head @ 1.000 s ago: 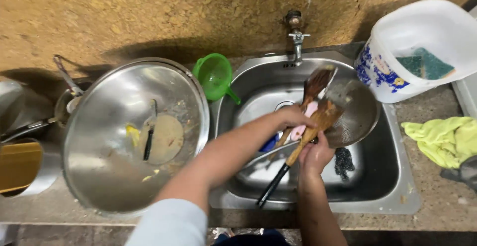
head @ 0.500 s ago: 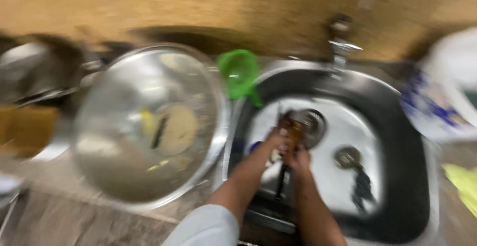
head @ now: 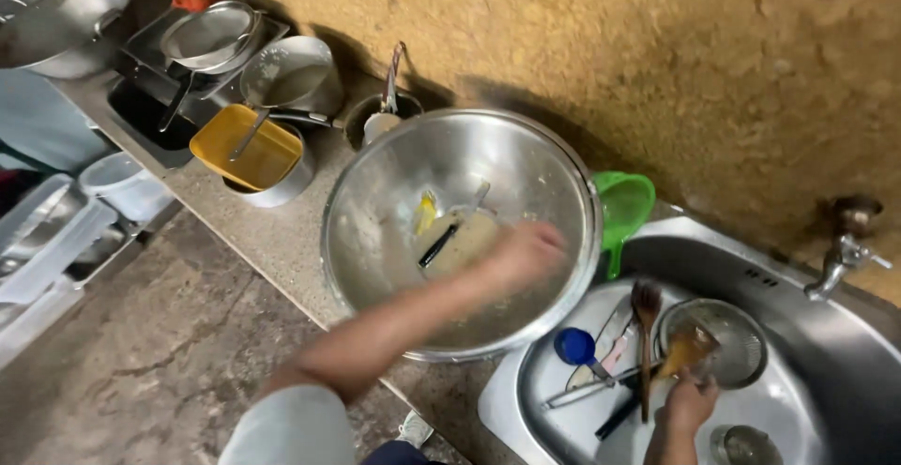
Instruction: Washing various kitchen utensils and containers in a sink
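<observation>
Nearest, down in the sink [head: 849, 334], the right hand [head: 690, 404] has its grip closed on a brownish utensil [head: 685, 348] beside the small strainer [head: 727, 338]; wet fingers could let it drop among the spoons there. Left of the sink, the left hand [head: 521, 254] reaches into the big steel bowl [head: 375, 193], blurred, so I cannot tell its grip. The bowl overhangs the sink rim; a heavy push might tip it. Beyond, pots crowd the surface [head: 272, 240].

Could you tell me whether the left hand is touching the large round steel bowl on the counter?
Cannot tell. In the head view the left hand is motion-blurred over the large round steel bowl, so neither contact nor gap shows plainly.
</observation>
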